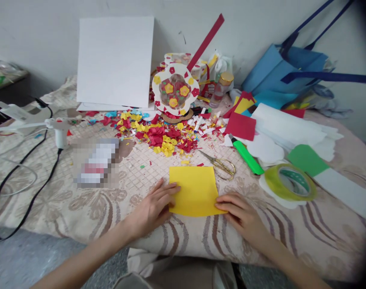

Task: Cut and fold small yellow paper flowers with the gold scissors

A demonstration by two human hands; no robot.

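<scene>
A square sheet of yellow paper (193,190) lies in front of me, its lower edge lifting slightly. My left hand (154,206) holds its left edge, fingertips on top and the thumb lower down. At the lower right corner, my right hand (241,212) pinches the sheet between thumb and fingers. Just beyond the sheet is a pair of gold-handled scissors (220,163), blades pointing up and left. Heaped behind them are red paper flowers (158,136) and yellow paper flowers (167,146) among small scraps.
A green utility knife (247,156) and a tape roll (294,182) lie right. A glue gun (60,132) with a black cord stands left, near a blurred-out rectangle (98,162). Behind are a flower-decorated paper piece (175,90), white board (115,62), glass jar (221,88) and blue bag (279,72).
</scene>
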